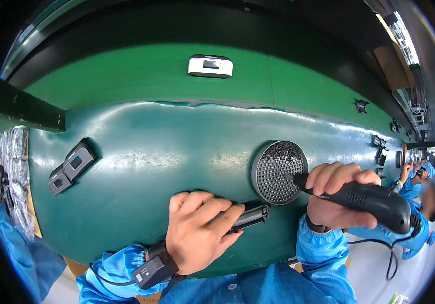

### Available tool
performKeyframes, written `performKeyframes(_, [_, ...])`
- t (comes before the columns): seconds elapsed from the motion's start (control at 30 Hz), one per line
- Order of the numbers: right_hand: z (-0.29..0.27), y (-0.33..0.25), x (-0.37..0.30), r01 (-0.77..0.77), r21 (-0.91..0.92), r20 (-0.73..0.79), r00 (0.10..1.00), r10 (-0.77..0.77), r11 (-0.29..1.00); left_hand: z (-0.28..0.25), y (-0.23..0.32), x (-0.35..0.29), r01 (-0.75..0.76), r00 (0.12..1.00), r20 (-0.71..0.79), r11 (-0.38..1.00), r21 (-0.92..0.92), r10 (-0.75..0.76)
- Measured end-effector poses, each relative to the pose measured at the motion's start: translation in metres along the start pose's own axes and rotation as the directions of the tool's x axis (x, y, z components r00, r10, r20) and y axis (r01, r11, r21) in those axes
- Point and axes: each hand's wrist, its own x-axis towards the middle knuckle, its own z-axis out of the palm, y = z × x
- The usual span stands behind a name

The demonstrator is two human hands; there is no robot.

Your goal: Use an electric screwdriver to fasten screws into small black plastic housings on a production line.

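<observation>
My right hand [336, 195] is wrapped round a black corded electric screwdriver [379, 202]. The screwdriver's tip reaches over a round grey dish [257, 190] with a perforated plate inside. Small dark screws [284, 150] are heaped at the dish's far side. My left hand [200, 230] grips a black and grey elongated plastic part [252, 217], just left of and nearer than the dish. The fingers cover the part's left end. At the left of the mat lie two grey housings [77, 161] with small dark windows, end to end.
On the green belt [126, 76] beyond the mat lies a white housing [211, 66] with a dark window. Several small black parts [379, 149] sit at the right. Silvery bags [14, 172] and another person's sleeve [25, 253] are at the left; a person in blue [415, 233] works at the right.
</observation>
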Motion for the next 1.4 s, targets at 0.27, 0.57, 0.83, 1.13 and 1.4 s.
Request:
performKeyframes(0.27, [-0.006,0.002,0.001,0.03,-0.016,-0.01,0.999,-0.03,0.999,0.002,-0.001,-0.001,-0.022,1.0,-0.013,1.0,-0.005,0.022])
performKeyframes(0.57, [-0.001,0.002,0.004,0.006,-0.039,0.02,1.0,-0.005,0.999,0.002,0.001,0.001,-0.024,1.0,-0.016,1.0,0.01,0.024])
performKeyframes(0.83, [0.043,-0.042,-0.007,0.054,0.049,-0.065,0.997,-0.051,0.997,-0.001,-0.001,-0.001,-0.017,1.0,-0.024,0.999,-0.035,0.016])
performKeyframes(1.13, [0.081,-0.014,-0.036,0.047,0.078,0.107,0.993,-0.055,0.996,0.002,-0.005,-0.001,0.02,0.999,-0.038,0.997,-0.075,-0.023])
performKeyframes(1.4, [0.082,-0.009,-0.038,0.032,0.098,0.121,0.992,-0.044,0.995,-0.001,-0.004,0.002,0.03,1.0,-0.001,0.996,-0.083,-0.03])
